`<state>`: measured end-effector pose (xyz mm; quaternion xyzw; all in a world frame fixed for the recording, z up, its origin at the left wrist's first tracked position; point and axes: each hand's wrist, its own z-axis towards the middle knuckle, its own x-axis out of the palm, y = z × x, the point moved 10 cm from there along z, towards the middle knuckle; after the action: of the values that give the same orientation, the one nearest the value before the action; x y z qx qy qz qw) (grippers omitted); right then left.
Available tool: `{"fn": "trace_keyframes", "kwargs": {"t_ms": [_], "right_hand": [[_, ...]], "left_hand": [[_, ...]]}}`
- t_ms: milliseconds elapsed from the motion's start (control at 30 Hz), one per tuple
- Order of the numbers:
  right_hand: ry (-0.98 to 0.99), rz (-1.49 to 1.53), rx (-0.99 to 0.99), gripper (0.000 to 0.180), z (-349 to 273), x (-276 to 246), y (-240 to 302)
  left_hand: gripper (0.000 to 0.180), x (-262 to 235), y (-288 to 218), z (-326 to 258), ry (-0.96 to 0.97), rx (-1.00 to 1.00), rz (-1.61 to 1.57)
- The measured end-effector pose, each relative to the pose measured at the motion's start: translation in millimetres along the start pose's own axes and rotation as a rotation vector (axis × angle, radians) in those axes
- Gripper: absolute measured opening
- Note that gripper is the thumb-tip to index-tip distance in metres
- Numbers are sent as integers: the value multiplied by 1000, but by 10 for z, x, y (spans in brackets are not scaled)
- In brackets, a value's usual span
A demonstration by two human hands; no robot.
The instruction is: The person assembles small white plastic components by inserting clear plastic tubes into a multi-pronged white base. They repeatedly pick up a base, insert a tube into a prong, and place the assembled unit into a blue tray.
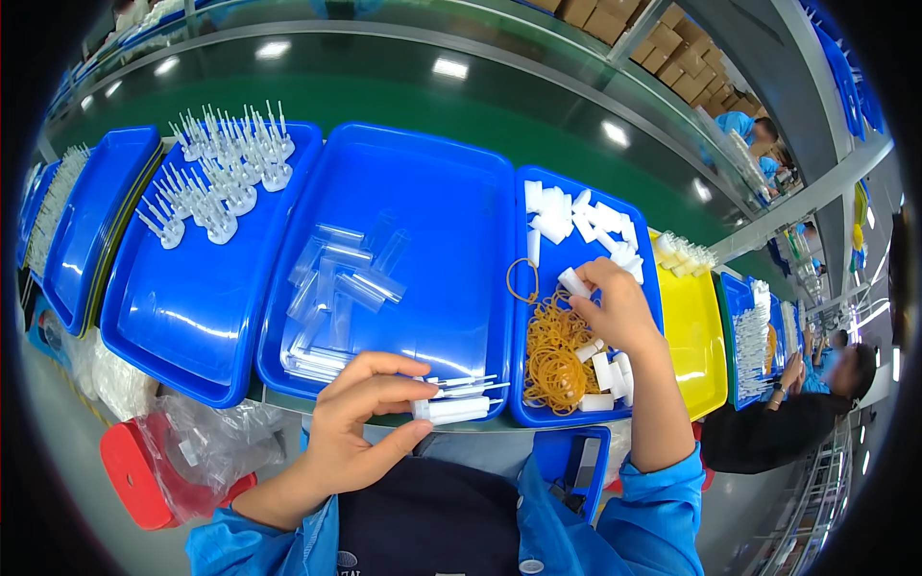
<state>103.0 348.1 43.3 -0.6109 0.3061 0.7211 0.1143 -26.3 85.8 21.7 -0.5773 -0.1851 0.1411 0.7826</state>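
My left hand (370, 418) is closed around one end of a white cylinder (456, 411), by the near edge of the middle blue tray (423, 154). Thin white rods (471, 386) show just beyond that cylinder; whether they lie in the tray or in my fingers is unclear. Over the right blue tray (528, 403), my right hand (615, 300) pinches a short white tube (574, 282). Beneath it is a heap of tan rubber bands (560, 360), and one loose band (521, 279) stands out to its left. White tubes (600, 379) lie beside the heap.
Clear plastic tubes (351, 269) lie in the middle tray. White blocks (581, 221) fill the far part of the right tray. Farther left, a blue tray (182, 326) holds upright white plungers (230, 163). Rightward are a yellow tray (696, 336) and a person in dark clothing (783, 422).
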Motion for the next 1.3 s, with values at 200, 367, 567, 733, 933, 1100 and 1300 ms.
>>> {"fn": "trace_keyframes", "kwargs": {"t_ms": [200,367,567,733,933,1100,1300], "right_hand": [[-127,98,-197,26,-31,-226,285],[-25,343,-198,20,-45,-62,501],[95,335,-84,16,-264,135,368],[-38,320,-91,14,-323,-190,382],[-163,620,-58,18,-592,-70,525],[-198,828,44,24,-781,75,760],[-247,784,-80,21,-769,120,790]], "left_hand": [[28,-5,-8,1,3,11,33],[28,-18,-19,-5,-9,12,4],[31,-28,-25,0,5,19,-10],[41,-39,-24,5,-64,-7,-116],[45,-45,-57,14,-47,59,-69],[46,15,-148,-21,4,143,75],[45,-9,-173,-22,-48,178,100]]}}
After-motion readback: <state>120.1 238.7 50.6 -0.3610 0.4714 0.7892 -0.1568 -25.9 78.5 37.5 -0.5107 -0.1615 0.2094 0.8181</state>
